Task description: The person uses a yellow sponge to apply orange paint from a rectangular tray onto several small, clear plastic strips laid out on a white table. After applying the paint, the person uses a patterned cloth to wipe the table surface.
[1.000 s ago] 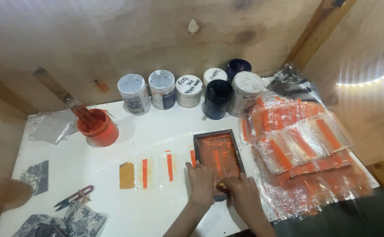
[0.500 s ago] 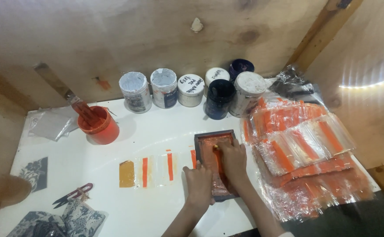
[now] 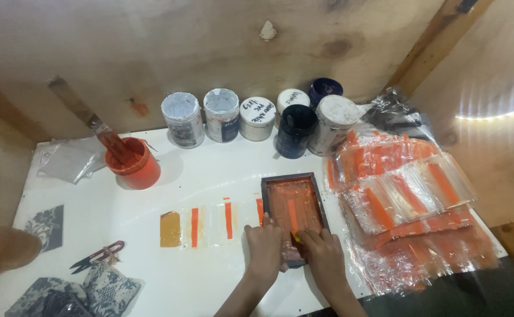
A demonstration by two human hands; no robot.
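Note:
A small dark screen frame (image 3: 289, 176), smeared with orange ink, lies on the white table over a clear bag. My left hand (image 3: 265, 246) grips its near left corner and holds it down. At the frame's near end, my right hand (image 3: 325, 253) is closed on a small yellowish scraper (image 3: 295, 238), of which only a tip shows. To the left of the frame lies a row of clear bags with orange stripes (image 3: 210, 222).
A big pile of orange-striped clear bags (image 3: 409, 199) fills the right side. Several paint jars (image 3: 221, 114) stand along the back wall. At the left are an orange pot (image 3: 136, 167) with a spatula (image 3: 86, 117), red snips (image 3: 97, 256) and patterned cloth (image 3: 75, 293).
My right hand went up over the middle of the frame, then drew back to its near end. My left hand stayed at the frame's near left corner.

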